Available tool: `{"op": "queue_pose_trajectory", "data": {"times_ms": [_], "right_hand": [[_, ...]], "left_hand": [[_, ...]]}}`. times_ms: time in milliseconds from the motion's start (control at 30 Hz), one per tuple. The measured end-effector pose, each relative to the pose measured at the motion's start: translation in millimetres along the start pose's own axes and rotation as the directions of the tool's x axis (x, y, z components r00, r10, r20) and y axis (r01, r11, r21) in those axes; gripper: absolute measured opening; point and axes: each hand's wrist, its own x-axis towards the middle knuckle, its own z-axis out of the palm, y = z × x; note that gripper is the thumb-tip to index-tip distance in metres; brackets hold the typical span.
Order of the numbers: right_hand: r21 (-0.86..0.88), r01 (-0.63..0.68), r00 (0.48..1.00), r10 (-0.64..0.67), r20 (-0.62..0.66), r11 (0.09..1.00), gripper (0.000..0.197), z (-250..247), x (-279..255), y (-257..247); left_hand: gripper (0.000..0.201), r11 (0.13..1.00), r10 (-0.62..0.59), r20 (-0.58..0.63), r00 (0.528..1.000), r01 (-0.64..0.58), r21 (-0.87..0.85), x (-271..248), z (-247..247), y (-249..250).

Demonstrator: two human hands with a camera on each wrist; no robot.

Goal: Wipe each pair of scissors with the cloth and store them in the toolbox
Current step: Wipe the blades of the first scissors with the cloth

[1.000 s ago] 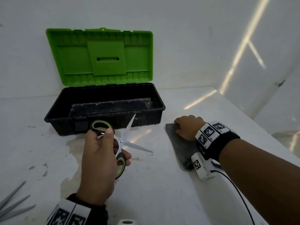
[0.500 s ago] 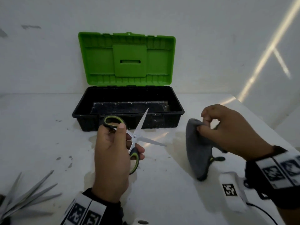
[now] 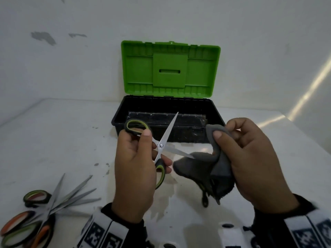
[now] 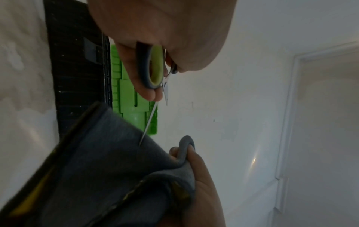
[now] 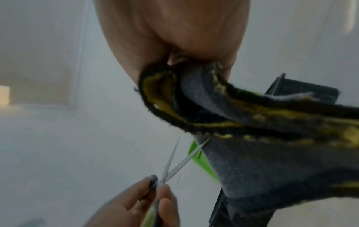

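My left hand (image 3: 136, 169) grips a pair of green-and-black scissors (image 3: 161, 145) by the handles, its blades spread apart in front of the toolbox. One blade points up toward the box, the other points right, and its tip touches the grey cloth (image 3: 202, 167). My right hand (image 3: 250, 158) pinches that cloth, which hangs folded beside the blade. The left wrist view shows the blade tip against the cloth (image 4: 116, 153). The black toolbox (image 3: 216, 115) stands with its green lid (image 3: 170, 68) up against the wall.
A pile of several more scissors (image 3: 41, 213) with green and orange handles lies at the front left of the white table (image 3: 62, 140). Stains mark the table in front of the toolbox. The white wall stands right behind the box.
My right hand has lifted the cloth off the table and carried it left until it meets the lower blade. The left hand still holds the scissors with the blades apart.
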Motion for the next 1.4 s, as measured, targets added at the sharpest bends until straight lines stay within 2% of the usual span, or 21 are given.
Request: {"op": "queue_pose_trajectory", "data": {"times_ms": [100, 167, 233, 333, 567, 733, 867, 1067, 1200, 1300, 1400], "right_hand": [[-0.283, 0.194, 0.981, -0.184, 0.062, 0.939, 0.017, 10.4, -9.6, -5.6], [-0.424, 0.347, 0.938, -0.303, 0.169, 0.837, 0.016, 21.1, -16.6, -9.9], [-0.478, 0.452, 0.892, -0.38, 0.245, 0.753, 0.016, 33.6, -24.5, -9.1], [-0.488, 0.514, 0.857, -0.448, 0.254, 0.705, 0.011, 53.4, -31.9, -2.2], [-0.597, 0.531, 0.825, -0.527, 0.204, 0.602, 0.013, 61.9, -31.2, 15.9], [-0.62, 0.482, 0.84, -0.527, 0.127, 0.619, 0.009, 66.9, -35.3, 15.0], [-0.646, 0.431, 0.856, -0.511, 0.073, 0.63, 0.006, 64.2, -27.6, 13.7], [-0.601, 0.486, 0.847, -0.511, 0.146, 0.634, 0.01, 67.2, -39.0, 8.7], [-0.652, 0.445, 0.864, -0.485, 0.133, 0.614, 0.005, 64.2, -31.8, 10.4], [-0.654, 0.415, 0.878, -0.468, 0.106, 0.632, 0.003, 55.4, -26.8, 8.5], [-0.623, 0.452, 0.87, -0.468, 0.152, 0.638, 0.005, 61.4, -33.1, 6.3]], "left_hand": [[0.015, 1.0, -0.002, -0.023, 1.0, 0.002, 0.003, 0.5, -7.3, 2.7], [0.014, 1.0, 0.0, -0.041, 0.999, 0.0, -0.001, -0.5, -9.0, 2.8], [0.014, 1.0, 0.004, -0.057, 0.998, -0.004, -0.004, -3.4, -7.5, 1.9], [0.015, 0.999, 0.035, -0.104, 0.994, -0.035, 0.003, -8.2, -3.8, -2.2], [0.017, 0.998, 0.06, -0.19, 0.98, -0.052, 0.045, -13.0, 0.5, -10.9], [0.016, 0.981, 0.156, -0.167, 0.974, -0.134, 0.137, -16.1, 2.1, -12.5], [0.016, 0.987, 0.153, -0.134, 0.979, -0.145, 0.073, -24.3, 7.5, -5.9], [0.014, 0.967, 0.207, -0.165, 0.964, -0.177, 0.181, -20.1, 2.1, -12.5], [0.014, 0.98, 0.178, -0.165, 0.97, -0.16, 0.115, -23.2, 4.9, -8.5], [0.014, 0.989, 0.146, -0.145, 0.979, -0.139, 0.055, -25.8, 6.6, -5.7], [0.014, 0.971, 0.213, -0.176, 0.961, -0.189, 0.147, -22.4, 4.8, -12.4]]}}
